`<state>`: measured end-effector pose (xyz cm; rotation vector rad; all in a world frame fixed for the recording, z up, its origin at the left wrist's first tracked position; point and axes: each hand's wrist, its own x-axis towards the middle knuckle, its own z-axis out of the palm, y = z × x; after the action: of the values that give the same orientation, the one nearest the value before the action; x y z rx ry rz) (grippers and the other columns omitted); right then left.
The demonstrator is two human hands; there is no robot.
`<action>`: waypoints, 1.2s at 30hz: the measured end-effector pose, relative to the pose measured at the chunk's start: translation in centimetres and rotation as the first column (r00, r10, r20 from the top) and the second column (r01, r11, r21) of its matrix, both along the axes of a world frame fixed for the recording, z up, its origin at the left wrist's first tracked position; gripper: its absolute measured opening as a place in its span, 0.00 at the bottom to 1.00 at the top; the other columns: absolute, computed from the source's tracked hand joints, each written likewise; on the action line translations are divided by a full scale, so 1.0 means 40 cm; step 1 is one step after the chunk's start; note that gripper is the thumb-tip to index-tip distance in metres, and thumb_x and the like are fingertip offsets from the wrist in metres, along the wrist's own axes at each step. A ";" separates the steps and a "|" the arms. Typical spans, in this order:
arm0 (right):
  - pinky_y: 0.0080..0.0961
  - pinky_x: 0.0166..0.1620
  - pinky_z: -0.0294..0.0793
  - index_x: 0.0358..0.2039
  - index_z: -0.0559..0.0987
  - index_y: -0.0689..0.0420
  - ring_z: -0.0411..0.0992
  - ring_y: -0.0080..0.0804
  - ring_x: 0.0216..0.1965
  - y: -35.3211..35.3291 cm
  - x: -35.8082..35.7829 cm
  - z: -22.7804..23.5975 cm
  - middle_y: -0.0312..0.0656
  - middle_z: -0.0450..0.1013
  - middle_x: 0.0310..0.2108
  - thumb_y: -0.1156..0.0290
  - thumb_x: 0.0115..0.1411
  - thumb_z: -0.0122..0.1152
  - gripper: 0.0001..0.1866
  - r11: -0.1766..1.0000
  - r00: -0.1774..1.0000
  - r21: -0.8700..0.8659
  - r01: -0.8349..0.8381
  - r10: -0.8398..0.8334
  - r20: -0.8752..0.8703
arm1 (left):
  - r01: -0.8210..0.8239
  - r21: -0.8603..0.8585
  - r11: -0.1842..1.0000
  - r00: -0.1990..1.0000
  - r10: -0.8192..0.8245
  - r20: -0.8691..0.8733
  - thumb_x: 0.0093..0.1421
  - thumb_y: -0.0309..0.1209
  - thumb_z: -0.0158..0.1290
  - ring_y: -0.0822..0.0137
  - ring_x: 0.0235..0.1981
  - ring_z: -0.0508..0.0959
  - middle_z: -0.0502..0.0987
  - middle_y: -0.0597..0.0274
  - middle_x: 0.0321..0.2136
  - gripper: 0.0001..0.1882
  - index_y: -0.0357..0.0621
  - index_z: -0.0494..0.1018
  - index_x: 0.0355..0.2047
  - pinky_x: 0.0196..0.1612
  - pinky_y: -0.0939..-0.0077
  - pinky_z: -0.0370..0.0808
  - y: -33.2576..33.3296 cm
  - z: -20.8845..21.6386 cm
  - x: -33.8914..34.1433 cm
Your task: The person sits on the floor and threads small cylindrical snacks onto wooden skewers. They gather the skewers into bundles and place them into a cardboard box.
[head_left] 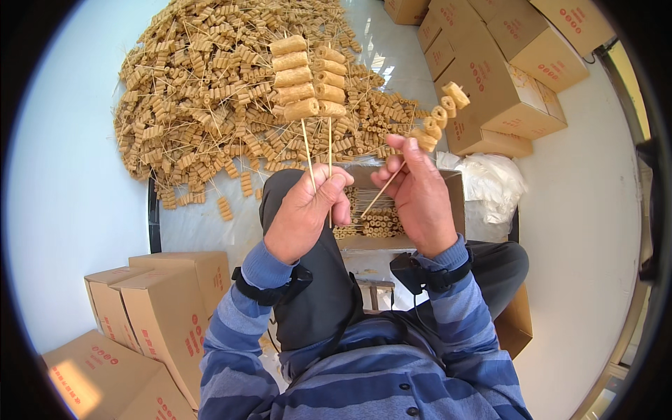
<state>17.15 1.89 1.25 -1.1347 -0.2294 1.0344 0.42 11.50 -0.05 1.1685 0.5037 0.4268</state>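
Note:
Pinched in my left hand are the sticks of two skewers. One skewer and the other skewer stand side by side, each threaded with several golden-brown hollow rolls. My right hand grips a third skewer just below its rolls; its rolls point up to the right and its bare stick slants down to the left. Between and below my hands stands an open cardboard box with rows of skewers laid inside. My right hand partly covers the box.
A large heap of skewers lies ahead and to the left. Stacked cartons stand at the far right, more cartons at the near left. White plastic sheeting is bunched right of the open box. A few loose skewers lie at the heap's near edge.

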 end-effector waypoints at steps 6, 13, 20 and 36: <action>0.25 0.50 0.76 0.61 0.70 0.65 0.75 0.29 0.46 0.004 -0.058 0.003 0.45 0.76 0.48 0.51 0.74 0.42 0.29 0.970 0.970 -0.022 -0.244 0.243 -0.026 | 0.251 0.088 0.964 0.967 -0.245 -0.073 0.76 0.38 0.39 0.74 0.24 0.73 0.70 0.65 0.22 0.14 0.40 0.68 0.44 0.30 0.80 0.72 -0.053 0.005 0.036; 0.25 0.46 0.78 0.56 0.71 0.61 0.76 0.28 0.44 -0.027 -0.040 -0.009 0.45 0.78 0.45 0.60 0.73 0.51 0.20 0.895 0.895 0.022 -0.446 0.446 0.021 | 0.456 -0.073 0.887 0.886 -0.460 -0.054 0.75 0.37 0.38 0.71 0.18 0.74 0.72 0.63 0.18 0.14 0.39 0.67 0.41 0.23 0.77 0.71 -0.045 -0.014 0.024; 0.41 0.65 0.65 0.49 0.73 0.57 0.75 0.31 0.38 0.017 -0.055 -0.052 0.39 0.75 0.30 0.66 0.70 0.54 0.11 0.888 0.896 0.146 -0.436 0.415 0.156 | 0.528 -0.063 0.847 0.849 -0.529 0.006 0.74 0.39 0.42 0.72 0.22 0.76 0.74 0.63 0.20 0.15 0.38 0.66 0.39 0.27 0.77 0.74 -0.019 -0.046 0.016; 0.26 0.33 0.74 0.53 0.68 0.56 0.58 0.19 0.17 0.055 0.021 -0.177 0.29 0.56 0.18 0.62 0.76 0.42 0.13 0.977 0.987 -0.150 -0.149 0.157 0.041 | -0.525 0.469 0.710 0.207 0.641 -0.739 0.56 0.41 0.64 0.49 0.56 0.75 0.73 0.38 0.56 0.34 0.30 0.69 0.56 0.59 0.61 0.71 0.526 -0.928 -0.611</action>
<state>17.99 4.07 -5.83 -1.2933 -0.2899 1.1736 -24.01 32.54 -37.19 1.2151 1.9592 0.4792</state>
